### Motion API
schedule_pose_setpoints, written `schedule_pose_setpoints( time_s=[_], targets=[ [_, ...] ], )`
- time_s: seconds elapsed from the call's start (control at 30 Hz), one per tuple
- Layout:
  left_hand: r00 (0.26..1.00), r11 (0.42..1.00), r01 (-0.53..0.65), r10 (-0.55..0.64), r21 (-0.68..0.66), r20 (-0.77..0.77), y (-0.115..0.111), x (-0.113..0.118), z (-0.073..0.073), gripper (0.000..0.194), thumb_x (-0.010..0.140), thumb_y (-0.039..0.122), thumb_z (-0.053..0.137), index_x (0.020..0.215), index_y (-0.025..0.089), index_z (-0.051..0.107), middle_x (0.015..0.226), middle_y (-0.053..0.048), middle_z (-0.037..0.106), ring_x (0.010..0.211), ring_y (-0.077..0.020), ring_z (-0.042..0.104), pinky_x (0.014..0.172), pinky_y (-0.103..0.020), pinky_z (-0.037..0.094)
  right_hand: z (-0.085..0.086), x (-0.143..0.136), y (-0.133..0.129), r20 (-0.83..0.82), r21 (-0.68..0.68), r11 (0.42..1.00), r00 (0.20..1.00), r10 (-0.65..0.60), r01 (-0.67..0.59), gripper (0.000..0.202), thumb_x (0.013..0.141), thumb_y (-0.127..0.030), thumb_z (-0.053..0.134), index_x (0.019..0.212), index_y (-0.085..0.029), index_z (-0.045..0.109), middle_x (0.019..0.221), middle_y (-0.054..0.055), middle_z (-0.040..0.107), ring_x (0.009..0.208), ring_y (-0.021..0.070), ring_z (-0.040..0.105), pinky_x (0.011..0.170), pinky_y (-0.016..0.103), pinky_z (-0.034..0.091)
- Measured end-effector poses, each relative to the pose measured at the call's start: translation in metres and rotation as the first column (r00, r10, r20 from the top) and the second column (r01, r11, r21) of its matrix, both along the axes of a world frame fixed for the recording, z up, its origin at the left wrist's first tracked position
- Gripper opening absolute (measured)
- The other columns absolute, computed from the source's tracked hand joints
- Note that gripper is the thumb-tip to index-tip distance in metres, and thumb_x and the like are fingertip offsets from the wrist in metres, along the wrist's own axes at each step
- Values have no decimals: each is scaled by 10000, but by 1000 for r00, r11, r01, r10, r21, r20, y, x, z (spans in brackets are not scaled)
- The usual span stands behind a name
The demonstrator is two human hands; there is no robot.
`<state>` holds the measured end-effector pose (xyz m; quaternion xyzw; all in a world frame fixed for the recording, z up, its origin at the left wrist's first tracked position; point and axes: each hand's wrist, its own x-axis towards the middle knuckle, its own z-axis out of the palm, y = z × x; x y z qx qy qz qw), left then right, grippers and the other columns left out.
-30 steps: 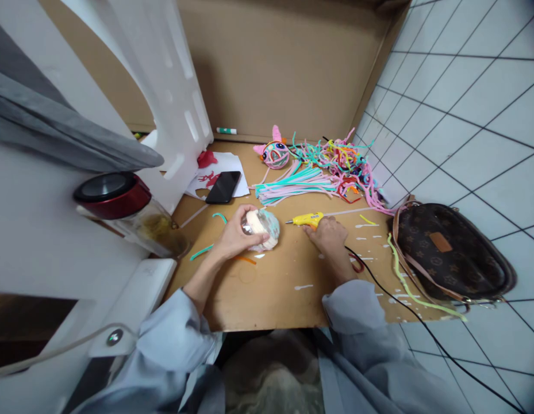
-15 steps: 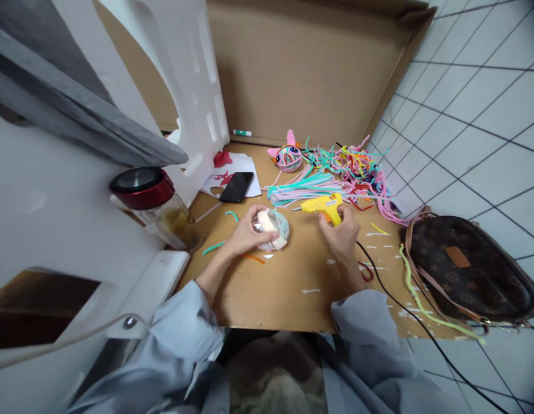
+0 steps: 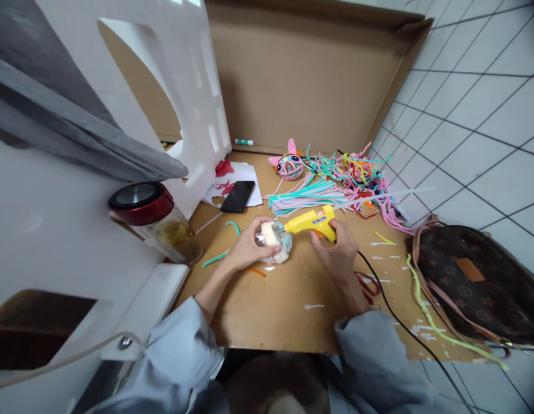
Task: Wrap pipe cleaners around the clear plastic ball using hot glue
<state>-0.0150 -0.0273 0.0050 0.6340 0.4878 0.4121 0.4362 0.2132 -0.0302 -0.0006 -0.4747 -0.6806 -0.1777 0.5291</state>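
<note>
My left hand (image 3: 250, 246) is closed around a clear round ball (image 3: 284, 248) with a cream strip across it and pale green on its right side. The fingers cover part of the ball. In my right hand (image 3: 338, 253) is a yellow glue gun (image 3: 310, 219), held by its handle and pointing left. Its nozzle is at the top of the ball; whether it touches cannot be made out. A long pale glue stick (image 3: 385, 197) extends from the back of the gun.
Behind lie a black phone (image 3: 238, 196), a bundle of pastel pipe cleaners (image 3: 305, 196), a tangled heap (image 3: 357, 172) and a pink-eared ball (image 3: 289, 166). Red scissors (image 3: 368, 286) lie beside my right wrist. A jar (image 3: 176, 233) stands left, a brown bag (image 3: 477, 282) right.
The glue gun has moved left, bringing its nozzle to the ball. My left hand still holds the ball. The whole view has shifted slightly.
</note>
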Motion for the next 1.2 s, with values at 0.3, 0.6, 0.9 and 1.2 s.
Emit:
schedule_pose_setpoints(
  time_s=[0.3,0.6,0.9,1.2],
  targets=[
    [1000,999,9,-8,-32,23,-3,1,4,722,542,389,804,1175,178,527,1002,-27,650,832,-187,623,752,-289,523,1,0,0,43,60,998,999,-13,10,204,863,-318,653,1007,-213,553,818,35,653,733,192,654,643,301,531],
    [1000,1000,18,-18,7,-11,0,-1,0,751,555,403,808,1206,171,512,998,-31,636,873,-189,584,817,-299,483,3,0,-1,64,61,998,998,22,-26,205,865,-294,663,1012,-213,545,828,32,647,752,191,655,657,296,538],
    [999,999,34,-34,-5,10,-1,0,1,723,560,384,801,1191,169,521,992,-26,622,824,-171,568,763,-275,469,3,1,-1,68,38,999,998,12,-14,184,872,-303,643,1000,-221,540,826,30,652,746,191,656,651,309,544],
    [999,999,45,-44,-5,9,-1,-1,1,722,560,390,801,1192,179,523,991,-23,617,815,-169,558,755,-275,466,4,5,0,83,62,997,995,46,-51,229,839,-269,669,1020,-226,536,832,22,654,743,188,664,647,291,535]
  ],
)
